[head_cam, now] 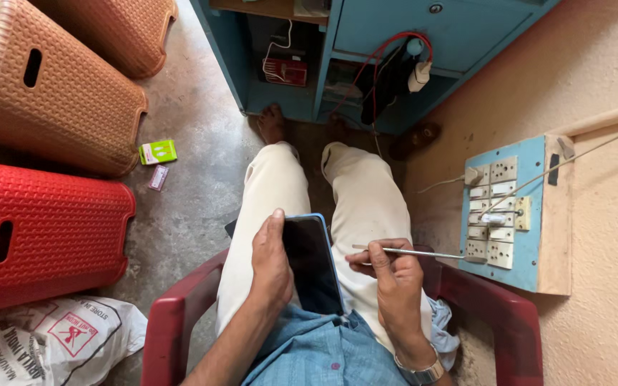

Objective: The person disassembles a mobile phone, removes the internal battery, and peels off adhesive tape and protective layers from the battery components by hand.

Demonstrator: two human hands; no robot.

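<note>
I sit in a dark red plastic chair and look down at my lap. My left hand grips a smartphone with a dark screen and a blue edge, resting it on my thigh. My right hand holds a thin metal tool, like tweezers or a slim rod, pinched between the fingers, its tip pointing left toward the phone's right edge. A metal wristwatch is on my right wrist.
A blue switchboard with sockets and plugged cords hangs on the right wall. A blue cabinet with red wires stands ahead. Red and orange plastic stools stand left, with a small green box and a white sack on the floor.
</note>
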